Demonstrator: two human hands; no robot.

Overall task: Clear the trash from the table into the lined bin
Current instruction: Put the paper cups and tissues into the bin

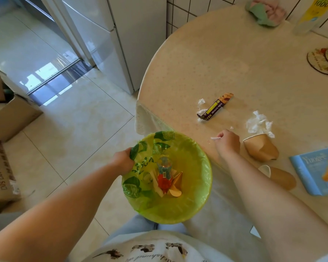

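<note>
My left hand (123, 162) grips the left rim of the bin (199, 193), which has a green lime-print liner and sits below the table's edge. Inside lie a plastic bottle (164, 174) and a paper cup (175, 186). My right hand (228, 142) rests on the table (225, 59), pinching a small white scrap (214, 138). On the table lie a purple wrapper (215, 106), crumpled tissue (258, 122), small tissue bits (201, 103) and two tipped brown paper cups (261, 148) (280, 176).
A blue snack box (318, 171) lies at the right edge. Coasters (324, 60), a cloth (263, 13) and a clear bottle (307, 17) sit at the table's far side. A fridge (110, 38) stands behind, cardboard boxes (6, 114) on the floor to the left.
</note>
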